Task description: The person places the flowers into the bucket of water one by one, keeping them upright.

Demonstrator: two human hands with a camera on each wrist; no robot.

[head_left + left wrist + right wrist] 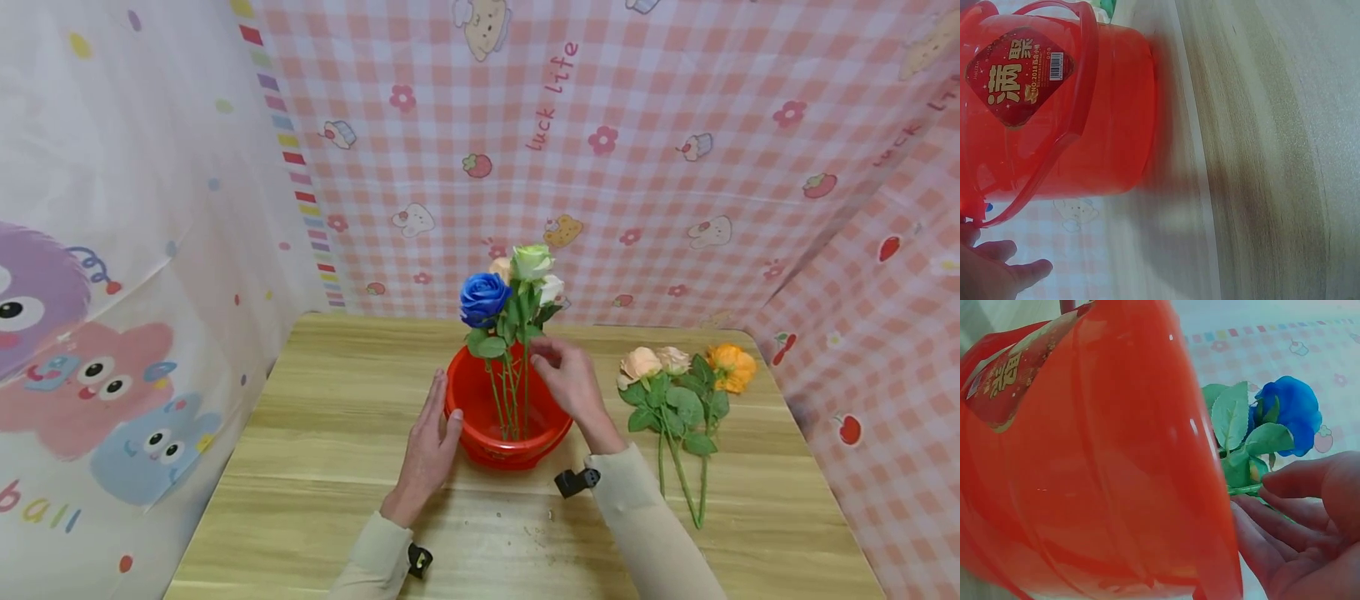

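A red plastic bucket [480, 446] stands on the table, with several long-stemmed roses upright inside it. Among them are a blue rose [484, 300], a pale green rose [532, 262] and a white rose [551, 289]; a peach bloom is partly hidden behind. My left hand [430, 442] rests at the bucket's left rim, fingers extended. At the right rim, my right hand [572, 379] pinches a green rose stem [1244, 489] between thumb and fingers. Which bloom belongs to that stem, I cannot tell. The left wrist view shows the bucket's handle [1088, 81] hanging down over its label [1019, 78].
To the right of the bucket, more roses lie on the wooden table [322, 400]: a peach rose [640, 367], a paler one beside it, and an orange rose [731, 367]. Small crumbs [536, 531] dot the front. A pink checked cloth [450, 108] hangs behind.
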